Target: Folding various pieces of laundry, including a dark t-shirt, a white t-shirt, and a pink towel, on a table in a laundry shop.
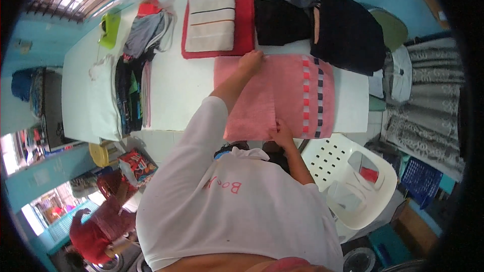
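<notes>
A pink towel (295, 95) with checked bands of red, white and dark squares near its right end lies on the white table in front of me. Its left part is folded over, and the flap's edge runs from far to near across the middle. At the far end of that edge, my left hand (251, 62) is closed on the towel, its fingertips partly hidden. My right hand (282, 133) pinches the near corner of the same flap by the table's front edge. Just beyond the towel, a folded white striped towel (212, 22) rests on a folded red towel (245, 25).
Folded black cloth (282, 22) and a larger dark garment (348, 35) lie at the back right. Folded clothes (132, 93) and a white cloth (106, 98) sit at left on the table (174, 90). A white plastic chair (375, 206) stands at right. Another person (101, 229) is at lower left.
</notes>
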A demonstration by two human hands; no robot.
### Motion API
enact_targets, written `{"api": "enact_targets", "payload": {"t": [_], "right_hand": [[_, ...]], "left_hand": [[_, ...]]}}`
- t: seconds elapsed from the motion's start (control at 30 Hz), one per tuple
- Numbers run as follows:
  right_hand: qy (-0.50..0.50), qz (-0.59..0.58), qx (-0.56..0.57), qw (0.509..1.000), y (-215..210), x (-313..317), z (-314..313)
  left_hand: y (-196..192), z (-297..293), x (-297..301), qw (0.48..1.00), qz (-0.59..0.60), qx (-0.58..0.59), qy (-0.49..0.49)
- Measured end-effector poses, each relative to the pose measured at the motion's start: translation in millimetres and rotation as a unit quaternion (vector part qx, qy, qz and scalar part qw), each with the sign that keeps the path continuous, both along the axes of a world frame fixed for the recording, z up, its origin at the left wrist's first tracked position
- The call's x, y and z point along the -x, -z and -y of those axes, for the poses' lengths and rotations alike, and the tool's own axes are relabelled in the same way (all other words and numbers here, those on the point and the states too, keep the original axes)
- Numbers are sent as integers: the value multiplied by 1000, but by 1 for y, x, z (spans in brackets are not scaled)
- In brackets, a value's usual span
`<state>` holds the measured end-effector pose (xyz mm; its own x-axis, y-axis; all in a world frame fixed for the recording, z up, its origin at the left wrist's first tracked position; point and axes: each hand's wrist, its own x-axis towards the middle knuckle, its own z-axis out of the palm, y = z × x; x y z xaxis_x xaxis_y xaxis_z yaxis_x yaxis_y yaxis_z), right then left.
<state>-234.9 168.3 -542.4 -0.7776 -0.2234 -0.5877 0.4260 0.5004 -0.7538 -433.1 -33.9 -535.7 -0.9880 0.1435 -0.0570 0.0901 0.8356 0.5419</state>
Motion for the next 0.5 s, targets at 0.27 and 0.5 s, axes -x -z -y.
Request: {"api": "enact_targets", "payload": {"t": [0.27, 0.5], "right_hand": [[-37, -77, -108, 990, -19, -13, -15], [268, -249, -325, 872, -14, 5, -125]], "left_hand": [[-2, -21, 1, 992, -20, 68, -103], [-19, -97, 1, 981, -136, -24, 134]]}}
